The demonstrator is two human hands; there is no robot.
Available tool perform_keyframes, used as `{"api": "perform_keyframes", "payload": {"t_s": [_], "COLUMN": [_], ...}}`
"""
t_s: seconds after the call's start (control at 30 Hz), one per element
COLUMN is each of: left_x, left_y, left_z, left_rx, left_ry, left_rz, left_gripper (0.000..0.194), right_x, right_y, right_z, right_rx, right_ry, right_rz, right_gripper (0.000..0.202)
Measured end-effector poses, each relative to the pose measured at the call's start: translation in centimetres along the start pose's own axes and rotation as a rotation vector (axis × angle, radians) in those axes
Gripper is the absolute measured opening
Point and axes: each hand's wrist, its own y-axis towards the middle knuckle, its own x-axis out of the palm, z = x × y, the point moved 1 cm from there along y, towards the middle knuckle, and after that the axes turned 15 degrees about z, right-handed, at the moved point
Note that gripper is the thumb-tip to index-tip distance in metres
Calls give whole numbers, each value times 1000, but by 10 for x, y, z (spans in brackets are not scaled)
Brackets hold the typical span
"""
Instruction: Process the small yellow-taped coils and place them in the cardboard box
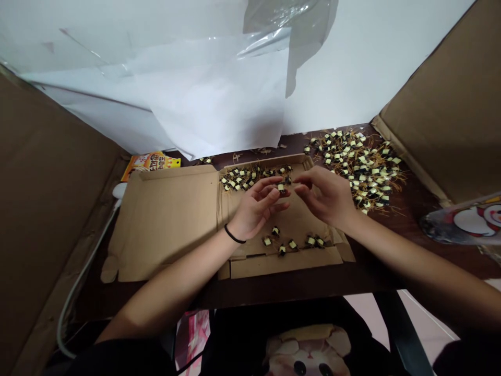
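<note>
My left hand (254, 208), with a black band at the wrist, holds a small wire-wound coil (281, 188) at its fingertips. The coil has a black body wrapped in pale yellow tape. Just to its right is my right hand (326, 197), its thumb and fingers curled together toward the coil; whatever lies between those fingertips is too small to make out. Both hands are over the right half of an opened flat cardboard box (172, 222). Inside that half, similar coils (238, 179) cluster along the back, and several loose coils (293, 244) lie near the front edge.
A large heap of coils with thin copper-coloured wires (362, 169) covers the table at the back right. Cardboard panels (450, 104) wall both sides. An orange snack packet (151, 162) and a white cable (84, 274) are at left; a printed clear pouch (465, 222) is at right.
</note>
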Motion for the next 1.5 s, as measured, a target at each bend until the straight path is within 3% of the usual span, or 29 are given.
{"api": "perform_keyframes", "payload": {"t_s": [0.2, 0.43, 0.73, 1.07, 1.33, 1.5], "left_x": [-1, -1, 1, 0, 0, -1], "left_y": [0, 0, -1, 3, 3, 3], "left_z": [-2, -3, -1, -7, -5, -6], "left_rx": [-25, -46, -60, -15, -2, -3], "left_ry": [2, -9, -17, 5, 10, 10], "left_rz": [-32, -45, -38, 50, 6, 3], "left_gripper": [35, 33, 31, 32, 31, 32], "right_x": [3, 3, 3, 7, 4, 4], "right_y": [-4, -4, -4, -5, -4, -4], "right_z": [1, 1, 0, 1, 0, 1], "right_rx": [-259, -344, -372, -330, -246, -296], "right_ry": [-1, -40, -20, 12, 11, 13], "right_rz": [69, 80, 80, 12, 114, 100], "right_gripper": [20, 14, 15, 9, 12, 8]}}
